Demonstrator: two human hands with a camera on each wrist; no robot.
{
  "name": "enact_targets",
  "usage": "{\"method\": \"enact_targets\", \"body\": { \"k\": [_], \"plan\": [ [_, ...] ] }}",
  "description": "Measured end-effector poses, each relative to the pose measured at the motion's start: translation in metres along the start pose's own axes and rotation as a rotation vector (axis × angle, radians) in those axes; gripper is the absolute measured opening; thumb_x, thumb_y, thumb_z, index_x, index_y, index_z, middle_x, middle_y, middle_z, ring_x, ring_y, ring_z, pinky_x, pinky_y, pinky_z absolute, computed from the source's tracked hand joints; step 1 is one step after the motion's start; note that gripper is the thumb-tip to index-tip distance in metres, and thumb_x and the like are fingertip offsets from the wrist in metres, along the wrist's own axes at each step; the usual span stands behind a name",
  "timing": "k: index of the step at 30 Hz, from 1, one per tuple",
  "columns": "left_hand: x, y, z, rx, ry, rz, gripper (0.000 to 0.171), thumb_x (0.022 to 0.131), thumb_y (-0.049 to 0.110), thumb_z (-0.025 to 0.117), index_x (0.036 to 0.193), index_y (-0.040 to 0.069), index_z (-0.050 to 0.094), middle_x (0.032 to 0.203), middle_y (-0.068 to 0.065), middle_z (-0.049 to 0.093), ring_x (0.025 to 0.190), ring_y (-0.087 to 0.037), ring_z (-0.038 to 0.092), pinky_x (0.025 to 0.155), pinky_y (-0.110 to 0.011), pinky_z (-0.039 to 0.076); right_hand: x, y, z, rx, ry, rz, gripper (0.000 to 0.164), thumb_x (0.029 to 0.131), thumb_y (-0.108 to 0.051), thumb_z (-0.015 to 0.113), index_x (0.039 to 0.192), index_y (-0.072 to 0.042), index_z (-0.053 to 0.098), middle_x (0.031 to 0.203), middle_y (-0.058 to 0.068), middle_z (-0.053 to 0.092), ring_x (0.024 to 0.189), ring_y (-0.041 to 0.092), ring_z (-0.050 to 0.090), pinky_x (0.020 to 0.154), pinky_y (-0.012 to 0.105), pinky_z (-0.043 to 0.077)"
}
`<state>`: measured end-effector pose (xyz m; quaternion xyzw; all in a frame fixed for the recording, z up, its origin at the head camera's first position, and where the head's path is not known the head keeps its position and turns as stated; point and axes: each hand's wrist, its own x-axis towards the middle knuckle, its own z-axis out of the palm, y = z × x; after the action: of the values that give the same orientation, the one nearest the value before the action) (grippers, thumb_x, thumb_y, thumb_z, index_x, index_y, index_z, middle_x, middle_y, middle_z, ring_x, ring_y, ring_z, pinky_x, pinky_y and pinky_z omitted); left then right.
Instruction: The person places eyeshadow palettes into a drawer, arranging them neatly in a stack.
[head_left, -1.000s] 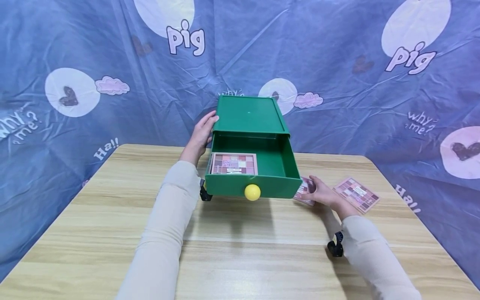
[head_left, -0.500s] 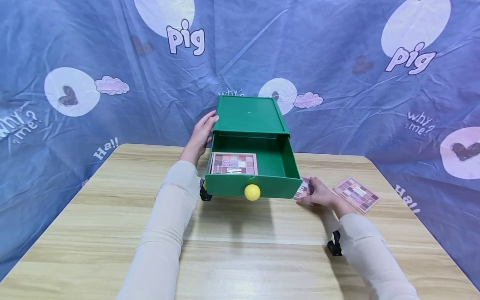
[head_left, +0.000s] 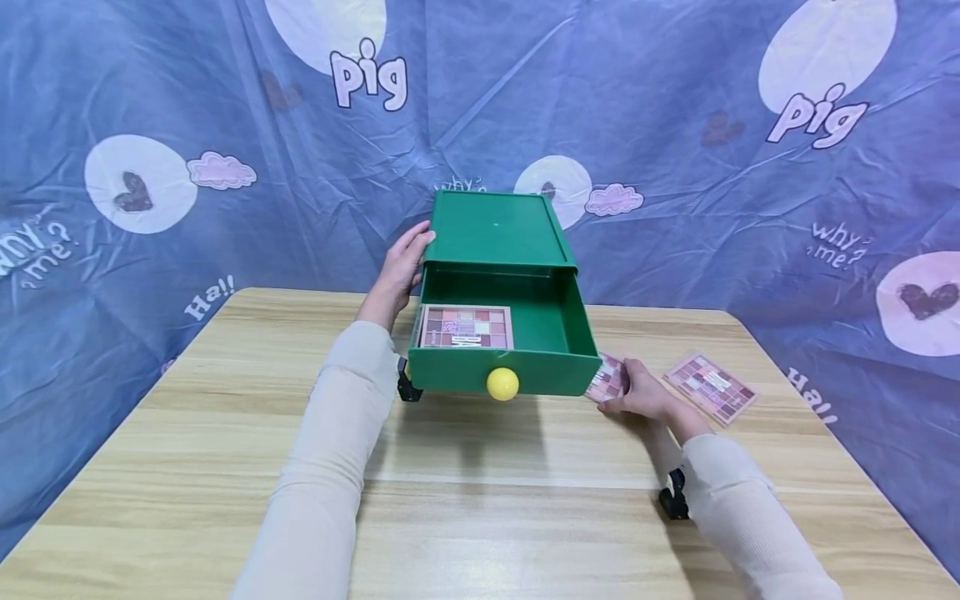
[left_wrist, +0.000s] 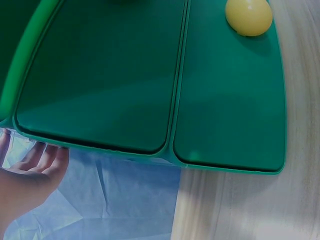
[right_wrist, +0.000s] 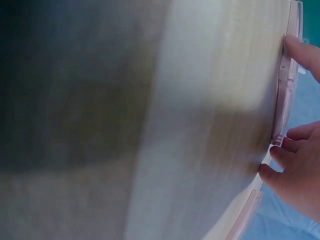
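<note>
My left hand [head_left: 399, 265] touches the left side of a green drawer cabinet [head_left: 497, 229]; its fingers lie fairly straight along the cabinet's edge in the left wrist view. The drawer [head_left: 540, 372], with a yellow round knob [head_left: 502, 384], is pulled out toward me. An eyeshadow palette [head_left: 467, 327] lies at the drawer's front left, overlapping its floor. On the table to the right of the cabinet, my right hand [head_left: 643, 393] pinches another eyeshadow palette [head_left: 609, 379] between thumb and fingers, seen edge-on in the right wrist view. The drawer front hides part of this palette.
A third palette [head_left: 711, 387] lies on the wooden table [head_left: 225, 467] to the right of my right hand. A blue printed cloth [head_left: 300, 208] hangs behind the table's far edge. Black wrist cameras sit under both sleeves.
My right hand has shifted its fingers along the palette's edges, and more of the palette's face shows. The left hand, the cabinet and the other palettes stay as they were.
</note>
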<state>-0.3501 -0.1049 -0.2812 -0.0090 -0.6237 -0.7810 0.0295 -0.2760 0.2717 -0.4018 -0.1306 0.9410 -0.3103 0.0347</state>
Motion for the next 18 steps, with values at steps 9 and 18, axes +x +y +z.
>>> {"method": "enact_targets", "body": {
  "k": [9,18],
  "plan": [
    [-0.0003,-0.0006,-0.0006,-0.008,0.002,-0.002,0.047,0.082,0.030,0.054,0.127,0.020,0.045,0.119,-0.007,0.047,0.102,-0.020,0.046,0.078,-0.034,0.038,-0.0030,-0.0027,0.0010,-0.084,0.010,0.062,0.081,0.059,-0.030,0.077,0.110,0.017,0.034,0.096,0.024,0.042,0.083,0.032,0.043,0.079,0.045,0.035],
    [0.0000,-0.0004,-0.0007,0.004,-0.004,-0.002,0.048,0.082,0.031,0.054,0.128,0.021,0.044,0.122,-0.005,0.045,0.105,-0.020,0.043,0.080,-0.035,0.037,-0.0083,-0.0067,-0.0031,-0.168,0.029,0.104,0.105,0.059,-0.038,0.075,0.121,0.024,0.018,0.113,0.038,0.035,0.096,0.041,0.042,0.085,0.049,0.031]
  ]
}}
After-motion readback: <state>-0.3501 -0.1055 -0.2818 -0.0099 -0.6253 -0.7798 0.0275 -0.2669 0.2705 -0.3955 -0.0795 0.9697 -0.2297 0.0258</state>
